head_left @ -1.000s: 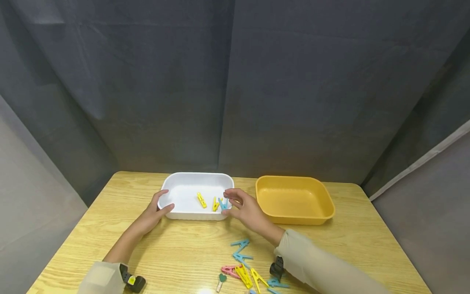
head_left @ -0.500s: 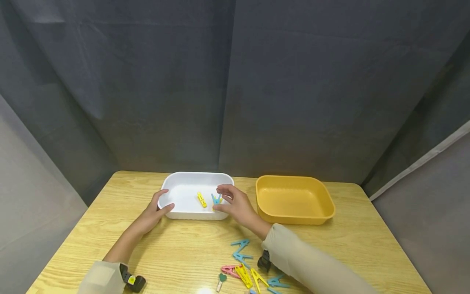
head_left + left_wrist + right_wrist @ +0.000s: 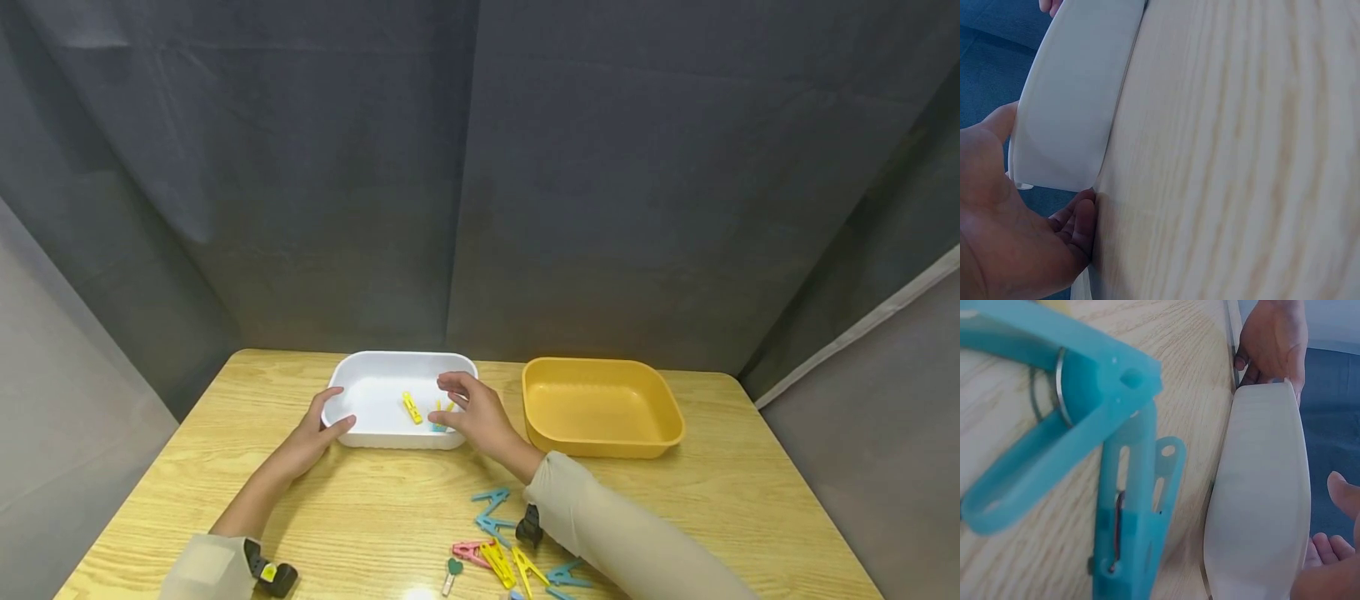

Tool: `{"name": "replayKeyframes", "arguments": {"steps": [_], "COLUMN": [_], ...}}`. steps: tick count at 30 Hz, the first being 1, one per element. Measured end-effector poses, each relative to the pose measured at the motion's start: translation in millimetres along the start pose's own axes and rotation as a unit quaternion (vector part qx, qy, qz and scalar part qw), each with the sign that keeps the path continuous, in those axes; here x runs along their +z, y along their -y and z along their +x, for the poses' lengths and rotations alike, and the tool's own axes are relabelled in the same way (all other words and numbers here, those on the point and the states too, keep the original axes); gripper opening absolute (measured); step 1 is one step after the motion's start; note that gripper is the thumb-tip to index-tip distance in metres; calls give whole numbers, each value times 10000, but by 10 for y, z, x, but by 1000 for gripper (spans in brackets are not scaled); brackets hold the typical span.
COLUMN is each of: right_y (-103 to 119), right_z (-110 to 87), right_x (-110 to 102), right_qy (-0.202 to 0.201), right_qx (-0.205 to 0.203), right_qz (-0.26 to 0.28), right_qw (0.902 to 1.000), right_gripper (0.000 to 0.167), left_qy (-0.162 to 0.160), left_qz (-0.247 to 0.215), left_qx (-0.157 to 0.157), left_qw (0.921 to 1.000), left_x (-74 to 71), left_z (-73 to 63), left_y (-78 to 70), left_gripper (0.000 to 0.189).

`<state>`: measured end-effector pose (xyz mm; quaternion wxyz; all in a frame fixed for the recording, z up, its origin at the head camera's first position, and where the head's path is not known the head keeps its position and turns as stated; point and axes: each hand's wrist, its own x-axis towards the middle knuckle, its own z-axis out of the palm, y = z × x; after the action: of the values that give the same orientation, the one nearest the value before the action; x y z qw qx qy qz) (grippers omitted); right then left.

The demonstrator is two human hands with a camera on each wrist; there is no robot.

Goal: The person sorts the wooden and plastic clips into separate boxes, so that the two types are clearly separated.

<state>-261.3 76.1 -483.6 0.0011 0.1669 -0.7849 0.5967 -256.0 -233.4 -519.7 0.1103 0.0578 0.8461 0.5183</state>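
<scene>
The white plastic tray [image 3: 393, 441] stands at the back left of the table. My left hand [image 3: 306, 440] holds its left end, the thumb at the rim and the other fingers around the end wall. Over the tray's right end is my right hand [image 3: 483, 418], thumb and fingers spread apart with nothing pinched between them. Below its fingertips a blue clothespin [image 3: 438, 428] lies in the tray, overlapping a yellow clothespin partly hidden by the hand. Another yellow clothespin [image 3: 412, 408] lies nearer the tray's middle. The right wrist view shows both hands beside the tray's outer wall.
A yellow-orange tray [image 3: 600, 450] stands at the back right. Near the front lie several blue clothespins [image 3: 491, 525], a pink clothespin [image 3: 468, 550], yellow clothespins [image 3: 497, 562] and a small peg with a green heart [image 3: 453, 567]. Grey curtains [image 3: 465, 183] hang behind the table.
My right hand has moved left over the white tray and let go of the blue clothespin, which now lies low by the yellow one. The left hand has stayed still.
</scene>
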Motion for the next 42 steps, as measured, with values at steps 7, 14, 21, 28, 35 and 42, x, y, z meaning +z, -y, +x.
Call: {"name": "replayKeyframes", "arguments": {"steps": [7,14,21,28,35,42], "right_y": [101,-20,-58,-64,-47,-61], "right_z": [-28,-36,-109,-194,-296,-381], "right_x": [-23,-59,-130,-197,-272,-340], "right_qy": [47,24,-21,-38,92,221], "right_qx": [145,190,58,102,232,218], "right_qz": [-126,-87,48,142,248,304], "right_qw": [9998,9998,10000,9998,9994,9991], "right_gripper": [57,58,56,54,55,57], "left_qy": [0,4,7,18,1,12], "left_qz": [-15,-16,-43,-104,-98,-85], "left_qx": [14,13,74,95,39,41], "left_qw": [10000,10000,10000,9999,9999,10000], "left_x": [1,5,-4,-14,-3,0], "left_z": [3,-2,-4,-3,6,-3], "left_y": [-6,-7,-3,3,-1,-24], "left_gripper": [74,75,78,79,79,79]}}
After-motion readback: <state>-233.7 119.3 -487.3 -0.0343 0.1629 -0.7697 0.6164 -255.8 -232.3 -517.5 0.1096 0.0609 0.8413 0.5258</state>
